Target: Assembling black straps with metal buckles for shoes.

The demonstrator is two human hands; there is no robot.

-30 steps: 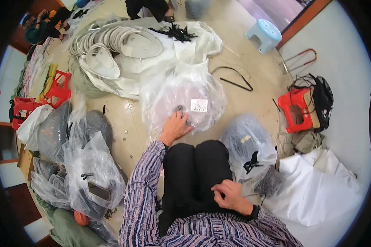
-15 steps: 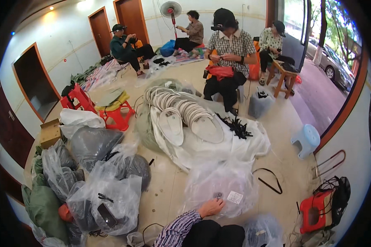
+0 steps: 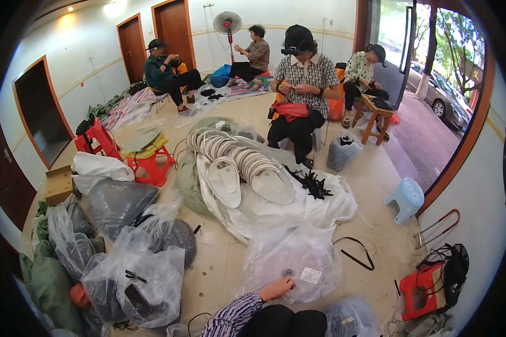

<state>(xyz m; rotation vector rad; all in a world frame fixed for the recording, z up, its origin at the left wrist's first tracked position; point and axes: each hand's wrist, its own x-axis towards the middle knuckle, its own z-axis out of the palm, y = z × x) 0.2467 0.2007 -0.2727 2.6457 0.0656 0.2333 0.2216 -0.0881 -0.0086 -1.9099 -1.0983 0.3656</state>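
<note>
My left hand (image 3: 276, 288), in a striped sleeve, reaches over a clear plastic bag (image 3: 315, 255) lying on the floor before my knees. Its fingers are bent together at the bag, beside a small heap of tiny metal parts (image 3: 288, 273). A dark speck shows at the fingertips, too small to name. Right of the heap is a white printed label (image 3: 310, 275) on the bag. My right hand is out of view.
Beyond the bag, stacked white oval panels (image 3: 275, 185) and black strips (image 3: 315, 185) lie on white sheeting. Stuffed plastic bags (image 3: 121, 199) crowd the left, with a phone (image 3: 138, 299) on one. A blue stool (image 3: 405, 200) stands right. Several co-workers sit farther back.
The view has shifted slightly, so the room appears farther left. My left hand remains beside the small metal parts, its fingers close to them in both frames.
</note>
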